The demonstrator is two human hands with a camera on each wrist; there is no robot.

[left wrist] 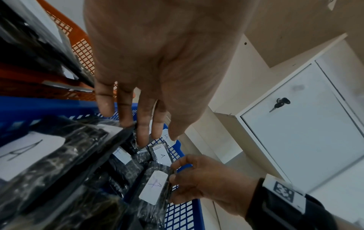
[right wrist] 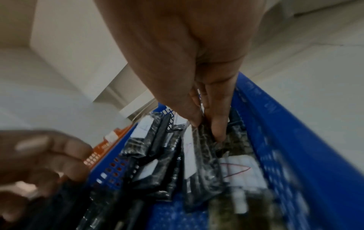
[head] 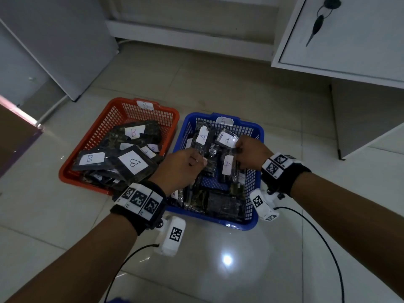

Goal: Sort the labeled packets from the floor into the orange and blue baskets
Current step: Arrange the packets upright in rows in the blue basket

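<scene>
Both hands over the blue basket (head: 255,136), which sits on the floor (head: 218,270) directly beside the orange basket (head: 96,132), rims nearly touching.

Right hand (head: 251,153): thumb and fingers (right wrist: 217,124) pinched on the edge of an upright packet with an "A" label (left wrist: 154,186), inside the blue basket at its right wall. Grip confirmed in the left wrist view; right wrist view blurred but shows fingertips closed on the dark packet.

Left hand (head: 181,169): fingers (left wrist: 144,124) extended, nearly straight, tips touching the top edge of a packet at the basket's left side. Nothing gripped.

Between the two hands: more A packets (head: 204,136), some upright, some flat, all in the blue basket.

Left of the left hand: orange basket holds the B packets (head: 131,162), stacked flat, labels up.

Beyond the right hand: white cabinet (head: 349,40) with a key (head: 317,25) in its lock
</scene>
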